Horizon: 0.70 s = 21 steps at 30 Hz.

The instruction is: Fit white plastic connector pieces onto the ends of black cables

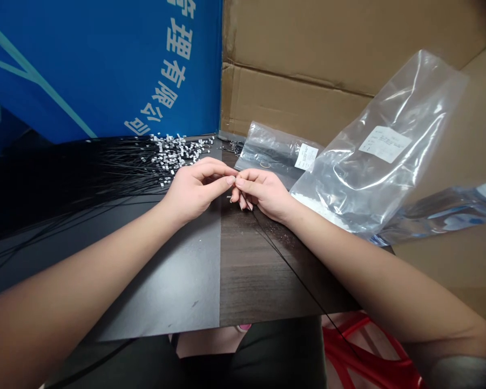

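Observation:
My left hand [194, 189] is closed in a pinch, its thumb and fingertips meeting those of my right hand. What it holds between the tips is too small and hidden to name. My right hand [263, 192] is also closed, gripping thin black wires [283, 258] that trail down over the table's front edge. Just behind my left hand lies a large bundle of black wires [117, 162] whose ends carry small white connectors [178, 154]. A clear bag of small white pieces [319, 212] leans beside my right forearm.
The dark table [259, 286] has its front edge below my hands. A smaller labelled bag [277, 146] lies behind them. Cardboard [299, 43] and a blue printed panel [105, 59] stand at the back. A plastic bottle [441, 213] lies right; a red stool [364, 351] is below.

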Each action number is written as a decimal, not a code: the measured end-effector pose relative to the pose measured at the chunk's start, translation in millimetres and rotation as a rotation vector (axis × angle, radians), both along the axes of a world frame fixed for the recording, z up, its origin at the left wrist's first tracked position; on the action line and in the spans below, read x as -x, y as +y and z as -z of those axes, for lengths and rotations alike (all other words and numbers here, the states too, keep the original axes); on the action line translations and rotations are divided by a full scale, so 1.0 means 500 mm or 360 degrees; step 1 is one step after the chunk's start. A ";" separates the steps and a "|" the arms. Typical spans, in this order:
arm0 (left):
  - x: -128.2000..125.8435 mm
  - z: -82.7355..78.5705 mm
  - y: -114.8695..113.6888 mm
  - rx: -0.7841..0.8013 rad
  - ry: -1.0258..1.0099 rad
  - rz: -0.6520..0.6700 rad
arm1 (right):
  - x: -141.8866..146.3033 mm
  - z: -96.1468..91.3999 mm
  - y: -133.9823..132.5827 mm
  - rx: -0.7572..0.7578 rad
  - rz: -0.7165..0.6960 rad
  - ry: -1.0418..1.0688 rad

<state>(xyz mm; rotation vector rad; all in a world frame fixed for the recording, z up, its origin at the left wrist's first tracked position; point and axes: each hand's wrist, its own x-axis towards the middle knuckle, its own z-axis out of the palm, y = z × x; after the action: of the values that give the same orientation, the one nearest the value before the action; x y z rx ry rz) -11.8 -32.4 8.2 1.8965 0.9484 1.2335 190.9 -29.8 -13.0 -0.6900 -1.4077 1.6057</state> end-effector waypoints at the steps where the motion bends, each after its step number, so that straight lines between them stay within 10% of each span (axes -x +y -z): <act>1: 0.000 0.000 0.000 -0.0003 -0.0005 -0.0002 | 0.000 0.000 0.000 0.0001 0.0000 -0.0004; 21: -0.003 0.001 -0.003 -0.0043 0.0024 -0.0085 | 0.008 0.000 -0.006 -0.0088 0.0114 -0.0138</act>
<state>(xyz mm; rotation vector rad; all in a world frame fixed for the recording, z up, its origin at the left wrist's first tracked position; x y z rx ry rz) -10.2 -33.8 7.5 1.9149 1.0011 1.2707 186.7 -32.7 -13.1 -0.7771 -1.4678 1.4915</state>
